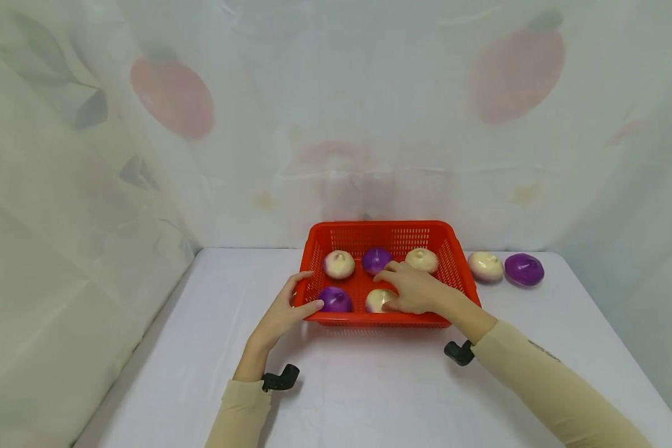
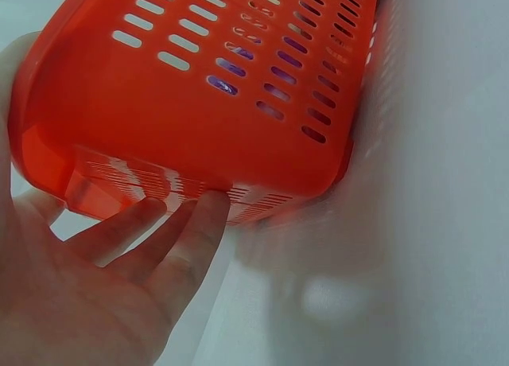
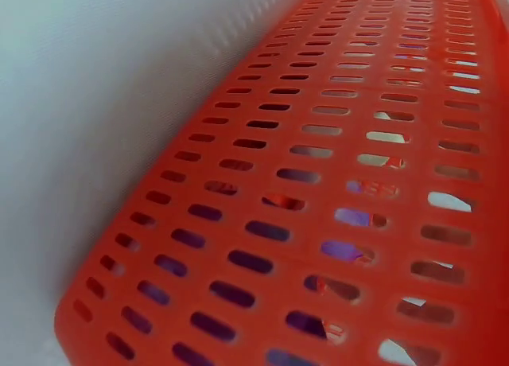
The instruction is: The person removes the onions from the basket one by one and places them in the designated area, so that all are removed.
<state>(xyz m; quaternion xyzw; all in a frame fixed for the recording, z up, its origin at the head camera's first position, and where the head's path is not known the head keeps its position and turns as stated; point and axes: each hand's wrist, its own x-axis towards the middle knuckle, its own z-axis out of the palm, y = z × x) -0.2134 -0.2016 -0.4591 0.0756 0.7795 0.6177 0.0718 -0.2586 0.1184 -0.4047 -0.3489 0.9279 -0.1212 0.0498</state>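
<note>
Five of the seven bulbs in sight lay inside the red basket [image 1: 353, 318], and two lay outside it on the white table [image 1: 369, 386], so by count the larger share was in; whether the bulb under the hand had just been set down or was being taken up could not be told. Across the far side of the basket were a far-left pale bulb [image 1: 338, 265], a far purple bulb [image 1: 374, 259] in the middle and a far-right pale bulb [image 1: 421, 259]. On the near side, a near purple bulb [image 1: 336, 300] sat at the left, with a near pale bulb [image 1: 377, 301] to its right; the near right corner was partly hidden by the arm. Outside, just right of the basket, lay an outer pale bulb [image 1: 485, 267], with an outer purple bulb [image 1: 524, 270] beside it. The left hand [image 1: 282, 311] held the basket at its near left corner, thumb over the rim and fingers against the outer wall. The right hand [image 1: 417, 289] reached inside, thumb and fingers spread partway around the near pale bulb, though whether they gripped it could not be made out.
</note>
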